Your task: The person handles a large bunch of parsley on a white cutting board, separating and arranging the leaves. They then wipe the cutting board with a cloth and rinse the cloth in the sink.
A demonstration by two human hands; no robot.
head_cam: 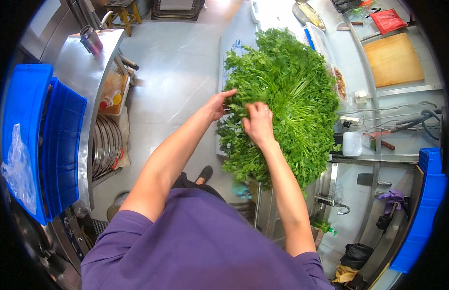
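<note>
A large heap of leafy green herbs (297, 108), with thin pale stalks and frilly leaves like coriander, spreads before me over a white surface with a blue print (230, 59). My left hand (219, 105) is at the heap's left edge, one finger stretched out over the leaves and the others bent. Whether it grips any leaf is hidden. A little to the right, my right hand (260, 121), wearing a ring, bends its fingers down among the leaves. A blurred green tuft (260, 97) shows at its fingertips.
Beyond the heap stand a clear tub of reddish-brown food (340, 83) and a metal bowl (308, 14). To the right are a wooden cutting board (393, 59), a knife (349, 26) and cables (402, 105). Leftwards, blue crates (65, 145) and a flask (91, 40) sit on a steel counter (101, 65).
</note>
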